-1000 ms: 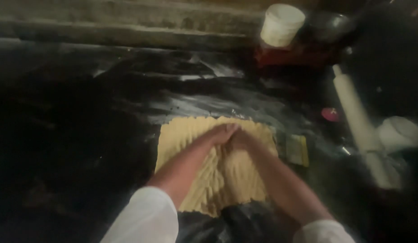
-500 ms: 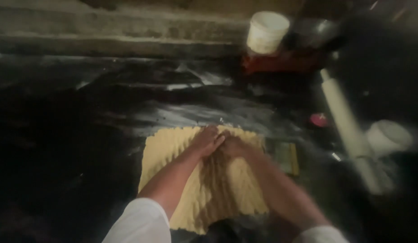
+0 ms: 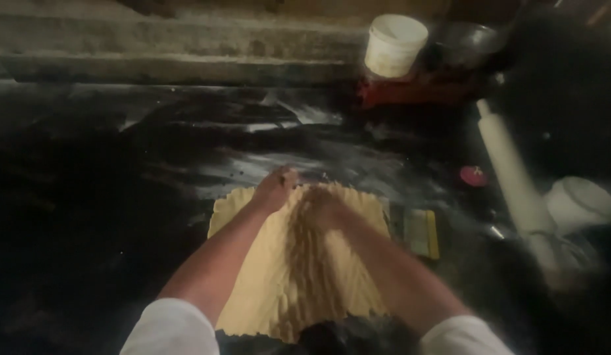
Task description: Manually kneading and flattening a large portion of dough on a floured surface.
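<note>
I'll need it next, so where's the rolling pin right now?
In the head view, the white rolling pin lies at the right on the dark worktop, angled away from the yellow dough sheet, between a small red lid and a white bowl.

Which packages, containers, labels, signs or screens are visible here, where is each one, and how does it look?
No signs, screens or readable labels show.
White bucket: top centre-right, round, on a red stand.
White round container: right edge, beside the white rolling pin.
Small red round lid: left of the rolling pin.
Small yellow-green flat block: right of the yellow dough sheet, on which the left hand and right hand press.
</note>
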